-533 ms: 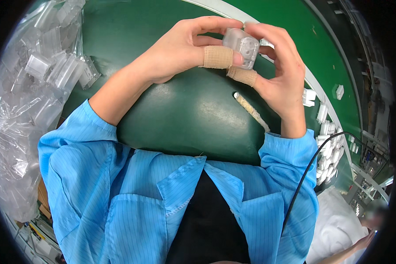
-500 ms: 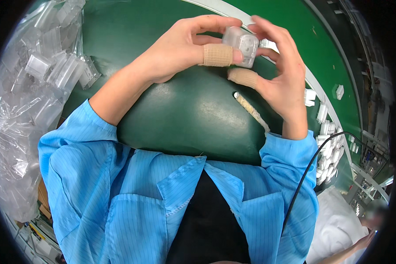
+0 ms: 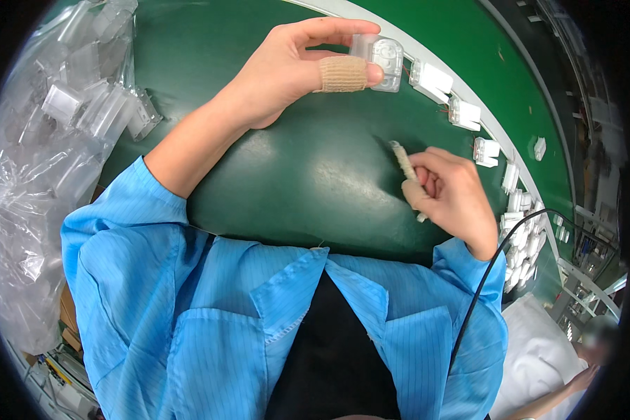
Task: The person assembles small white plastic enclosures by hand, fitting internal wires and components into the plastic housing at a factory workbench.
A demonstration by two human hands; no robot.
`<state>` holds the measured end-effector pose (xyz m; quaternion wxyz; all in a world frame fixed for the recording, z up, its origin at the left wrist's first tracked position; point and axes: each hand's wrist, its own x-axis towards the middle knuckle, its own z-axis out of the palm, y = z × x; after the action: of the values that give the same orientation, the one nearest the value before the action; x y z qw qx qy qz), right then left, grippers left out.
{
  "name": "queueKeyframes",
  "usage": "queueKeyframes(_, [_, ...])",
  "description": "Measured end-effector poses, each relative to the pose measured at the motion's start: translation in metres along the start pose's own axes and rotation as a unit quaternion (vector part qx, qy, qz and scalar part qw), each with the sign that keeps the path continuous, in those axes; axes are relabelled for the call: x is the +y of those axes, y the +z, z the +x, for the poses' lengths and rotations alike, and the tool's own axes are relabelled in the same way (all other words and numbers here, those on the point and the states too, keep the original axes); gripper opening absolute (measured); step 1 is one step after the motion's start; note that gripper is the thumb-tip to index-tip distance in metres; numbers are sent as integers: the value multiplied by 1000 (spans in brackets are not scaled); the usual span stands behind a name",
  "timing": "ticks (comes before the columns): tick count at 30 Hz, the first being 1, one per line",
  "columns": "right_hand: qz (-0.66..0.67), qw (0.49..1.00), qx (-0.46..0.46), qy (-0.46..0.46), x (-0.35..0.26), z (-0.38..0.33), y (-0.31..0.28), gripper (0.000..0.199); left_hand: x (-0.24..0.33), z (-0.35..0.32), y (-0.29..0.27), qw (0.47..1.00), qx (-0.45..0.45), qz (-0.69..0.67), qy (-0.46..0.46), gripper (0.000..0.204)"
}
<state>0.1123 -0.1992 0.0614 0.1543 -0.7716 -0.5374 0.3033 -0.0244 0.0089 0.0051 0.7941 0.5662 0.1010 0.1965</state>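
Note:
A clear plastic case (image 3: 387, 61) with rounded corners is held up over the far part of the green table (image 3: 294, 182). My left hand (image 3: 308, 63) grips it between the fingers and the thumb, which wears a tan finger sleeve. Nearer and to the right, my right hand (image 3: 449, 185) is closed around a thin stick wrapped in cream tape (image 3: 404, 162). Its pale tip points up and away to the left, apart from the case. The right thumb also wears a tan sleeve.
Several small white parts with wires (image 3: 430, 80) line the table's curved pale edge, and more white pieces (image 3: 521, 245) are heaped at the right. On the left lies a plastic bag (image 3: 31, 196) full of clear cases. A black cable (image 3: 479, 290) hangs across my right sleeve.
My right hand has left the clear case, moved nearer and picked up the wrapped stick from the table. The left hand keeps the case, shifted slightly farther away.

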Motion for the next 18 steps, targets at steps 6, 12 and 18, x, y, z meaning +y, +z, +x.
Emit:
queueKeyframes(6, [144,968,198,-54,2,4,-3,12,3,-3,1,999,12,35,5,51])
queueKeyframes(12, [132,966,216,-47,8,6,7,13,4,-3,1,999,21,20,-14,55])
queueKeyframes(18, [73,981,181,22,10,-3,3,14,6,-3,2,999,33,26,-7,52])
